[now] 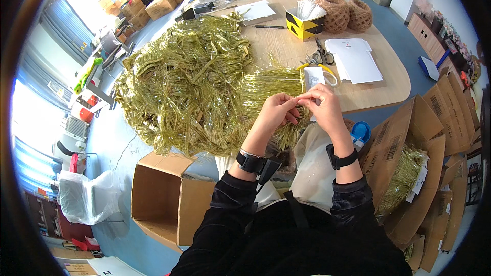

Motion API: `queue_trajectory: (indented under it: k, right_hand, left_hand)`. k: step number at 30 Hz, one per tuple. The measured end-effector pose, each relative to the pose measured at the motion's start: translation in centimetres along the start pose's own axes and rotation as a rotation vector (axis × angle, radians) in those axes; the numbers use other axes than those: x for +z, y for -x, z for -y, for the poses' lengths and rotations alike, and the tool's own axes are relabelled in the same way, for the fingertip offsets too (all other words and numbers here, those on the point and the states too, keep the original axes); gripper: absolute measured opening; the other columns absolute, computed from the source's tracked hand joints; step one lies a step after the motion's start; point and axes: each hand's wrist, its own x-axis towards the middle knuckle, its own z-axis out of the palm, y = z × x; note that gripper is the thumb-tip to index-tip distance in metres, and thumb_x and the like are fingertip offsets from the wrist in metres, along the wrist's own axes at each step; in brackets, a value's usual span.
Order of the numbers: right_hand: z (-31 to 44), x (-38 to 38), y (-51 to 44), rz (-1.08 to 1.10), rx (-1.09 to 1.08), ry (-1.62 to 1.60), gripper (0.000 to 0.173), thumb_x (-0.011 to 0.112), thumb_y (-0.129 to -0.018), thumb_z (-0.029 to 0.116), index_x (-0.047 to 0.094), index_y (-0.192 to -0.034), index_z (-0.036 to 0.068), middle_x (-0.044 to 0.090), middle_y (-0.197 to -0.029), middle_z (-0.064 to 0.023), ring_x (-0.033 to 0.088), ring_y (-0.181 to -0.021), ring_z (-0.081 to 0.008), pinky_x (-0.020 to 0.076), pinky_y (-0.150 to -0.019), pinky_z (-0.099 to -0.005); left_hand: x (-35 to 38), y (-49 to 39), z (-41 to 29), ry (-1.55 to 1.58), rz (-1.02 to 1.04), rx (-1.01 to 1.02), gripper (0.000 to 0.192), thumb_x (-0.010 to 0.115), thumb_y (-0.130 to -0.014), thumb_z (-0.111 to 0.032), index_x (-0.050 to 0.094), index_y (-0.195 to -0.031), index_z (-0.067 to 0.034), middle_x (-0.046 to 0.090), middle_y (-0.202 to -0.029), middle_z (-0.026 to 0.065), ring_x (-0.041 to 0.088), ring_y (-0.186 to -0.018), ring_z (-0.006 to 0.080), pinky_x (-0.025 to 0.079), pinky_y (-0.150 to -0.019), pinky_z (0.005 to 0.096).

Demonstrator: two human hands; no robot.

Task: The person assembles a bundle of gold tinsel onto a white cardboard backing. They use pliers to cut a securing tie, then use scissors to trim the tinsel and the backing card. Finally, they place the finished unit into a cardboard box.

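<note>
My left hand (277, 110) and my right hand (321, 103) meet at the fingertips over a bundle of gold-green tinsel fringe (272, 84). Thumbs and forefingers are pinched together, but whatever is between them is too small to make out. Under and beside my right hand is a white card (313, 76) with writing, at the end of the bundle. A large heap of the same tinsel (184, 84) spreads over the table to the left. Scissors with yellow and white handles (330, 74) lie partly behind the card.
Beyond the bundle are black-handled scissors (325, 54), a stack of white cards (355, 61), a yellow-black box (305, 28) of white cable ties (308, 9) and brown twine balls (333, 13). Cardboard boxes stand at left (195, 207) and right (395, 142), the right one holding tinsel.
</note>
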Motion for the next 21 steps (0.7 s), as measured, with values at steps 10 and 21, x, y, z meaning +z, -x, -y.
queue_trajectory:
  k: [10,21]
  right_hand:
    - [0.3,-0.2,-0.1,0.037,-0.017,0.024,0.01,0.076,-0.085,0.005,0.068,-0.089,0.0,0.058,-0.086,-0.0085,0.062,-0.075,-0.021,0.0517,-0.069,-0.0338]
    - [-1.2,-0.7,0.5,0.047,0.023,0.024,0.011,0.071,-0.09,0.01,0.064,-0.087,0.001,0.058,-0.083,-0.0071,0.056,-0.079,-0.0214,0.0478,-0.072,-0.0351]
  left_hand:
    - [-0.1,0.2,-0.3,-0.003,0.019,-0.027,0.022,0.051,-0.107,-0.025,0.051,-0.109,-0.004,0.067,-0.074,0.0078,0.065,-0.054,0.0146,0.037,-0.043,0.0229]
    - [-1.1,1.6,0.4,-0.163,-0.105,0.028,0.023,0.052,-0.106,-0.022,0.047,-0.108,0.001,0.062,-0.067,0.008,0.061,-0.047,0.0179,0.043,-0.041,0.0267]
